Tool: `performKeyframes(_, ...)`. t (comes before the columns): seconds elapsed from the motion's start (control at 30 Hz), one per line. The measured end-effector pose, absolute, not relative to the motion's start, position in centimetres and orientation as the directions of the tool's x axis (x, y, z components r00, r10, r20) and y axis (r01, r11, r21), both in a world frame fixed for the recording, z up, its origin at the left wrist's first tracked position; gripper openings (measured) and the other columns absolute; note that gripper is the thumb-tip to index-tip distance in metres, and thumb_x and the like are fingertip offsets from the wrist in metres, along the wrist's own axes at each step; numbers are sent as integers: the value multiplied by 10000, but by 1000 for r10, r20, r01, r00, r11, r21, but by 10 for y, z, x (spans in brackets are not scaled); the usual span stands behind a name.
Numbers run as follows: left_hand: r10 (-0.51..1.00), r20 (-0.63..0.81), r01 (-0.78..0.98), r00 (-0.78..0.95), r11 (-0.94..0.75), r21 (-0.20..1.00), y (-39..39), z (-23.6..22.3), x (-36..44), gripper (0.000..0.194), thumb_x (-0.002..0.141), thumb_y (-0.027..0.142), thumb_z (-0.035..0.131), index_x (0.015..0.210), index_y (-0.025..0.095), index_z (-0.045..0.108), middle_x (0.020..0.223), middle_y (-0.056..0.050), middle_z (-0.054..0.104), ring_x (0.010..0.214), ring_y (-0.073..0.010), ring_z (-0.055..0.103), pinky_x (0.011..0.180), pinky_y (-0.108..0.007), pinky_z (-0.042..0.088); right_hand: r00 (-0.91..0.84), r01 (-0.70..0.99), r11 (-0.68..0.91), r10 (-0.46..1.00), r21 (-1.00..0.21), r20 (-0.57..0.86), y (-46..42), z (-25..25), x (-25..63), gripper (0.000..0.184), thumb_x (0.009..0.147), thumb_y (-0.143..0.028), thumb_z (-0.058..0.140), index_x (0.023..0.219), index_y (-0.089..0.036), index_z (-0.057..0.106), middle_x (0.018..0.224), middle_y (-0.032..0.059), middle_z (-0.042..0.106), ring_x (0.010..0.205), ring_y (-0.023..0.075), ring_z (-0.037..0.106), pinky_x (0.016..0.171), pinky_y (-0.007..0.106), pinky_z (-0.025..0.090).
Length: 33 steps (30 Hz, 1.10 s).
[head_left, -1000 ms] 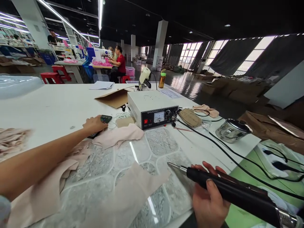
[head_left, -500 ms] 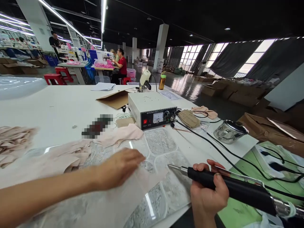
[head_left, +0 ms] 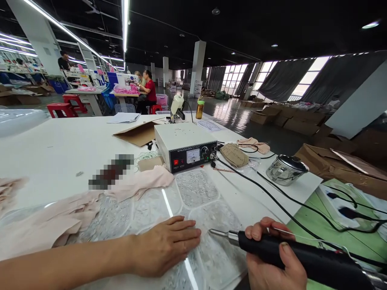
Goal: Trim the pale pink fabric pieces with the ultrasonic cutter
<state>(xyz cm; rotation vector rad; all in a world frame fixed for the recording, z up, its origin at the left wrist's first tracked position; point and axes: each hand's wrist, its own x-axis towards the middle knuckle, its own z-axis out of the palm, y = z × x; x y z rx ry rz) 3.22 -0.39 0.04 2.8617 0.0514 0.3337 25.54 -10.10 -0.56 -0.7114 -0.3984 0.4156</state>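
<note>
My left hand [head_left: 166, 245] lies palm down with its fingers stretched out on a clear plastic sheet [head_left: 198, 189] with rounded panels. My right hand [head_left: 275, 257] is wrapped round the thick black body of an ultrasonic handpiece [head_left: 302, 253]. The handpiece's pointed metal tip aims left, a short gap from my left fingertips. Pale pink fabric pieces [head_left: 57, 221] are heaped beyond my left forearm, and another pink cloth [head_left: 148, 181] lies farther up the sheet. Whether cloth lies under my left palm is hidden.
A white control box [head_left: 184, 139] with a lit red switch stands behind the sheet, a black cable [head_left: 260, 189] leading from it. Brown card templates [head_left: 234, 155] and a lidded metal pot [head_left: 286, 171] are at right. Sewing workers sit far back.
The view has shifted. My left hand has moved from a blurred, bent pose to lying flat, nearer the handpiece tip. The pale cloth seen below that hand no longer shows there. My right grip is unchanged.
</note>
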Motion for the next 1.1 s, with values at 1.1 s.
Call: performKeyframes(1.1, 50, 256, -10, 965, -974, 225, -7, -6, 30, 323, 1004, 189, 382, 1281, 124, 534, 1341, -94, 606, 1333, -254, 469, 1180, -396, 240, 777, -285, 656, 585, -699, 233, -100, -19, 257, 178, 703, -311, 580, 855, -220, 599, 805, 8, 600, 548, 138, 544, 498, 322, 485)
